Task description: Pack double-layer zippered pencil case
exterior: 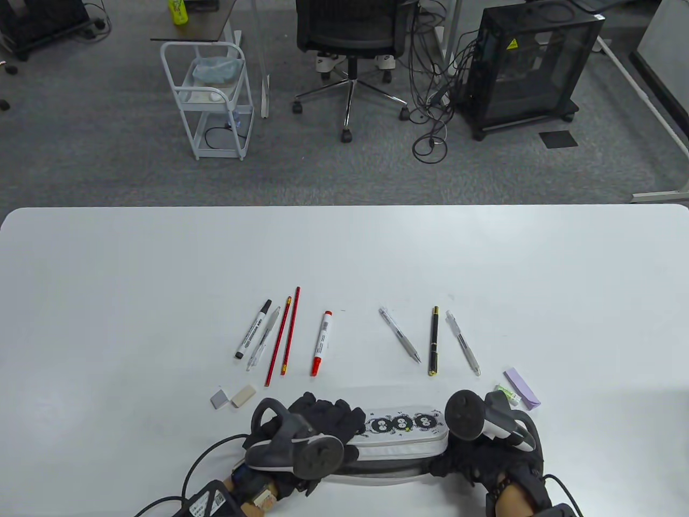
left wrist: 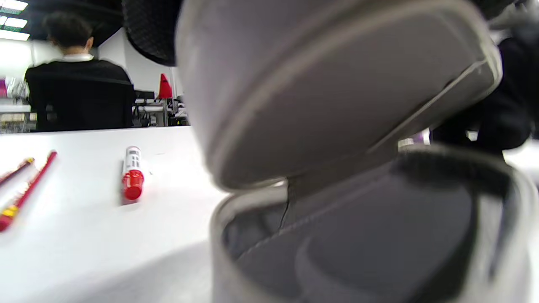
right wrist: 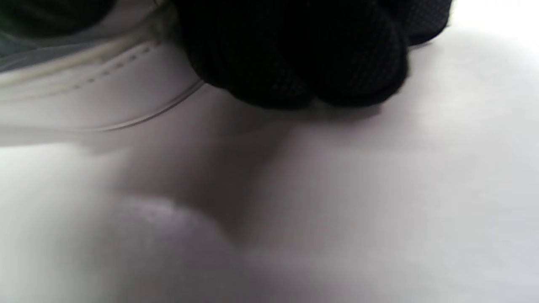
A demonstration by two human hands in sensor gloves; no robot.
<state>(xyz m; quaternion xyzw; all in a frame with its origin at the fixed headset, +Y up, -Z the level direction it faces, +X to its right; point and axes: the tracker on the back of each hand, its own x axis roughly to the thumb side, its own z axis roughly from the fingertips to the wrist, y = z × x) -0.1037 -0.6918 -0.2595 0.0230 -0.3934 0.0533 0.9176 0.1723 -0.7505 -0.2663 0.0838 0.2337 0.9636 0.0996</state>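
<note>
The white-and-grey pencil case (exterior: 401, 425) with black cartoon prints lies at the table's near edge. My left hand (exterior: 328, 420) grips its left end. In the left wrist view the lid (left wrist: 337, 105) is lifted, and the grey inner compartment (left wrist: 358, 235) shows below it. My right hand (exterior: 463, 463) curls at the case's right end. Its gloved fingers (right wrist: 294, 54) rest on the table against the case's white edge (right wrist: 84, 92). Beyond the case lie a black marker (exterior: 253, 329), two red pencils (exterior: 283, 336), a red marker (exterior: 322, 343) and a black pen (exterior: 434, 340).
Two erasers (exterior: 231, 397) sit left of the case. A purple pad (exterior: 521, 388) and a small green-white item (exterior: 507, 394) sit to its right. A mechanical pencil (exterior: 400, 334) and clear pens (exterior: 463, 343) lie mid-table. A seated person (left wrist: 78, 84) is in the background.
</note>
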